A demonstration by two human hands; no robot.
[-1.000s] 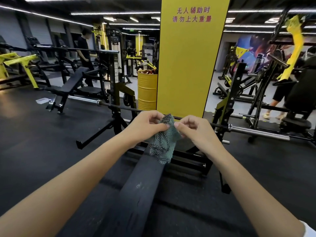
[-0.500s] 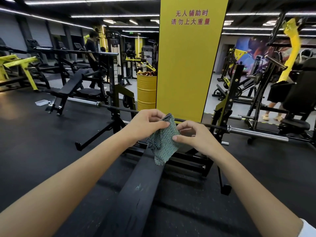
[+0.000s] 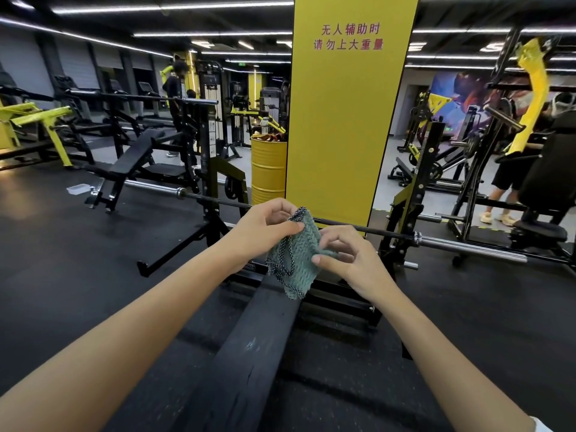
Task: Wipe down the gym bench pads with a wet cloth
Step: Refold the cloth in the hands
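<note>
Dark gym floor (image 3: 78,275) lies around, with a yellow pillar (image 3: 343,135) behind a barbell (image 3: 467,249). The green cloth (image 3: 300,260) hangs in the air over the far end of the black bench pad (image 3: 249,353). The left hand (image 3: 265,226) fingers pinch its top edge, and the right hand (image 3: 355,263) fingers pinch its right side.

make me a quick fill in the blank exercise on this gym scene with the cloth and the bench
1. The cloth is pinched by exactly ____ hands, the left hand and the right hand.
2. The bench pad below the arms is coloured ____.
3. The steel drum left of the pillar is painted ____.
4. The writing on the pillar is ____.

Missing words: two, black, yellow, red.
</note>
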